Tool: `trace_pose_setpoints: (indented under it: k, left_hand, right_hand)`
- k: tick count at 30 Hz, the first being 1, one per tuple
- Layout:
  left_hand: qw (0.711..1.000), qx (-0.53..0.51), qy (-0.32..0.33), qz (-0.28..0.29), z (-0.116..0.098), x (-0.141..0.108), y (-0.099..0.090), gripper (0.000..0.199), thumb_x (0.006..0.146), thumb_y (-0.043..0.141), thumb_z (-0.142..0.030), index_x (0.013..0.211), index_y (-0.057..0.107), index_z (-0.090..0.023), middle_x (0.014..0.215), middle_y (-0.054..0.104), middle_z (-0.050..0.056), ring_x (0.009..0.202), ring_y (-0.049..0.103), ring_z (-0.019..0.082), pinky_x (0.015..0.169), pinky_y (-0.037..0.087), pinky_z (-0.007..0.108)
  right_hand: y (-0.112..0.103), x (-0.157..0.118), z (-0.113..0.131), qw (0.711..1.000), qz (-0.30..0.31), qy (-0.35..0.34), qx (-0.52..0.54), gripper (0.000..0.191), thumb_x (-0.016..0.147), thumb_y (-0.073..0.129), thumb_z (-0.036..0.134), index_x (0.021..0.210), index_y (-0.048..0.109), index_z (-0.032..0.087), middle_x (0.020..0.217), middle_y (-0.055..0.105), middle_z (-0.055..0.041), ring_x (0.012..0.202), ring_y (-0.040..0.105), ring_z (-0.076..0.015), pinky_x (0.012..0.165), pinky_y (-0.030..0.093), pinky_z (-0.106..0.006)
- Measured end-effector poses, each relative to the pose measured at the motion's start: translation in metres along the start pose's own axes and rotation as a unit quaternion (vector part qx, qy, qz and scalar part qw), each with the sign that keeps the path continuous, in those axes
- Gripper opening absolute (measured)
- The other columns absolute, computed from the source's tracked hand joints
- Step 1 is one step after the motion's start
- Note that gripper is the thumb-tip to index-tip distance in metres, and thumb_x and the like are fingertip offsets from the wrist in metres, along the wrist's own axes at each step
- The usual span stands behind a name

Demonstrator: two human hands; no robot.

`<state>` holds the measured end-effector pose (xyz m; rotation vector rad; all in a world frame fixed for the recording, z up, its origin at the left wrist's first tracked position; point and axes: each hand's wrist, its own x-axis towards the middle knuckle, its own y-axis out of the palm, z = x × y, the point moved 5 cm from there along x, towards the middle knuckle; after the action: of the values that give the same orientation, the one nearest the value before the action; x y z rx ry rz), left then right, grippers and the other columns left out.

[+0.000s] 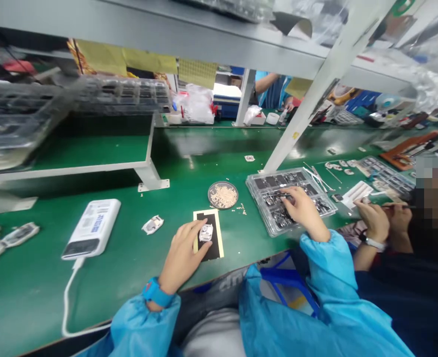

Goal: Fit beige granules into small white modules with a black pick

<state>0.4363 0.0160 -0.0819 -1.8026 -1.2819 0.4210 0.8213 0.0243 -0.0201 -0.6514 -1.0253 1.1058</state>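
My left hand (pixel 183 253) rests on the green bench with thumb and fingers around a small white part (pixel 206 232), which lies on a black pad (pixel 213 248) with pale yellow edges. Over a clear compartment box (pixel 274 225) full of small dark pieces, my right hand (pixel 299 207) holds dark tweezers (pixel 277 195), their tips above the box. Between the hands, farther back, sits a round dish (pixel 222 195) of small beige pieces, some scattered beside it. Another white part (pixel 153 224) lies left of the pad.
A white power bank (pixel 92 228) with a cable lies at the left. Metal shelf legs (pixel 152 173) stand on the bench. At the right, another person's hands (pixel 375 220) work close by. More white parts (pixel 18 235) lie far left.
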Motion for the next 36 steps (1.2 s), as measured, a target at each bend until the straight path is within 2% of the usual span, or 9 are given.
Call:
trace_pose_setpoints:
  k: [4, 15, 19, 22, 24, 27, 29, 32, 36]
  left_hand:
    - [1.000, 0.003, 0.008, 0.009, 0.001, 0.000, 0.002, 0.056, 0.096, 0.055, -0.036, 0.149, 0.040, -0.030, 0.145, 0.049, 0.005, 0.134, 0.042, 0.023, 0.112, 0.038, 0.042]
    - [0.999, -0.002, 0.004, 0.034, -0.005, -0.001, -0.001, 0.064, 0.093, 0.059, -0.039, 0.152, 0.037, -0.026, 0.153, 0.041, 0.008, 0.143, 0.033, 0.026, 0.117, 0.033, 0.046]
    - [0.999, -0.005, -0.006, 0.032, -0.007, -0.001, -0.002, 0.064, 0.092, 0.060, -0.039, 0.151, 0.037, -0.025, 0.153, 0.041, 0.008, 0.143, 0.034, 0.025, 0.117, 0.033, 0.045]
    - [0.999, -0.016, -0.013, 0.032, -0.008, 0.000, -0.003, 0.065, 0.091, 0.061, -0.039, 0.150, 0.038, -0.026, 0.153, 0.042, 0.006, 0.142, 0.035, 0.024, 0.119, 0.032, 0.044]
    - [0.999, -0.030, -0.017, 0.016, -0.007, 0.000, -0.004, 0.064, 0.090, 0.064, -0.039, 0.148, 0.040, -0.024, 0.152, 0.042, 0.006, 0.142, 0.035, 0.023, 0.121, 0.031, 0.042]
    - [0.999, -0.043, -0.023, -0.012, -0.007, 0.000, -0.006, 0.063, 0.087, 0.068, -0.039, 0.143, 0.045, -0.022, 0.151, 0.043, 0.008, 0.142, 0.036, 0.023, 0.122, 0.030, 0.042]
    - [0.999, -0.043, -0.026, -0.016, -0.007, -0.001, -0.005, 0.063, 0.085, 0.070, -0.039, 0.141, 0.047, -0.022, 0.151, 0.043, 0.008, 0.141, 0.036, 0.024, 0.121, 0.031, 0.042]
    - [0.999, -0.038, -0.029, -0.008, -0.010, -0.002, -0.004, 0.062, 0.085, 0.071, -0.040, 0.139, 0.048, -0.023, 0.151, 0.043, 0.008, 0.142, 0.036, 0.025, 0.120, 0.032, 0.044]
    - [0.998, -0.034, -0.039, -0.018, -0.012, -0.002, -0.004, 0.061, 0.084, 0.071, -0.043, 0.136, 0.048, -0.021, 0.149, 0.044, 0.010, 0.142, 0.036, 0.026, 0.119, 0.033, 0.046]
  right_hand:
    - [0.011, 0.015, -0.031, 0.999, 0.017, 0.003, -0.048, 0.031, 0.092, 0.056, 0.036, 0.113, 0.071, 0.019, 0.116, 0.062, -0.0121, 0.109, 0.061, -0.0271, 0.096, 0.049, -0.042]
    - [-0.001, 0.031, -0.045, 0.996, 0.052, -0.046, -0.053, 0.024, 0.089, 0.061, 0.042, 0.099, 0.068, 0.020, 0.105, 0.065, -0.0096, 0.094, 0.062, -0.0243, 0.088, 0.048, -0.039]
    - [-0.024, 0.021, -0.011, 0.999, -0.043, 0.005, 0.016, 0.030, 0.092, 0.060, 0.042, 0.112, 0.063, 0.020, 0.093, 0.067, -0.0099, 0.075, 0.060, -0.0209, 0.074, 0.047, -0.036]
    - [-0.030, 0.001, 0.041, 0.969, -0.138, 0.015, 0.206, 0.034, 0.093, 0.062, 0.039, 0.121, 0.059, 0.021, 0.103, 0.067, -0.0114, 0.075, 0.061, -0.0187, 0.070, 0.050, -0.034]
    - [-0.011, -0.013, 0.076, 0.946, -0.114, -0.001, 0.303, 0.030, 0.094, 0.063, 0.035, 0.120, 0.060, 0.021, 0.103, 0.068, -0.0092, 0.074, 0.063, -0.0161, 0.068, 0.053, -0.031]
    - [0.044, -0.031, 0.114, 0.933, 0.052, -0.034, 0.356, 0.024, 0.093, 0.063, 0.033, 0.112, 0.062, 0.019, 0.105, 0.070, -0.0084, 0.084, 0.068, -0.0170, 0.078, 0.058, -0.033]
    - [0.077, -0.041, 0.121, 0.927, 0.121, -0.035, 0.354, 0.025, 0.094, 0.062, 0.034, 0.113, 0.062, 0.018, 0.106, 0.071, -0.0094, 0.088, 0.069, -0.0176, 0.083, 0.059, -0.034]
    - [0.099, -0.047, 0.111, 0.928, 0.110, -0.015, 0.356, 0.026, 0.092, 0.064, 0.033, 0.113, 0.062, 0.018, 0.104, 0.072, -0.0091, 0.085, 0.069, -0.0174, 0.080, 0.059, -0.034]
    - [0.097, -0.046, 0.102, 0.932, 0.091, -0.036, 0.350, 0.018, 0.089, 0.067, 0.031, 0.102, 0.064, 0.019, 0.105, 0.069, -0.0081, 0.084, 0.067, -0.0171, 0.072, 0.058, -0.031]
